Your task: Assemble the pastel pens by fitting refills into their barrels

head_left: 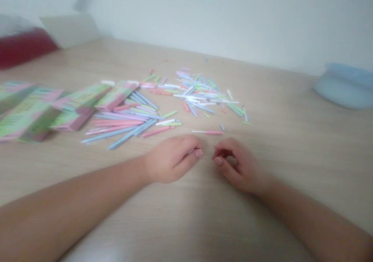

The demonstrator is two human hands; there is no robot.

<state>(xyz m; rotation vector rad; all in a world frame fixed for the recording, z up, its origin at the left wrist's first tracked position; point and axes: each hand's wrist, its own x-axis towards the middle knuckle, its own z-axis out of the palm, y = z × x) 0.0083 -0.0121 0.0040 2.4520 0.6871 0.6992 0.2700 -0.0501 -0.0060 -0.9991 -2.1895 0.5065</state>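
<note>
My left hand (175, 157) is closed above the table, thumb pressed against the fingers. A small pale bit shows at its grip, too blurred to name. Facing it across a narrow gap, my right hand (240, 165) is pinched, thumb and fingertips together; whatever they hold, if anything, cannot be made out. Just beyond both hands lies a pink stick with a thin white end (214, 132). Long pen-like sticks (125, 126) in blue, pink and lilac lie fanned out beyond my left forearm. Farther back is a scattered heap of shorter coloured pieces (198, 95).
Several green and pink boxes (72, 103) stand at the left, beside the long sticks. Behind them are a dark red object (26, 46) and a pale panel (71, 29). A light blue pouch-like item (346, 85) lies at the right, near the wall.
</note>
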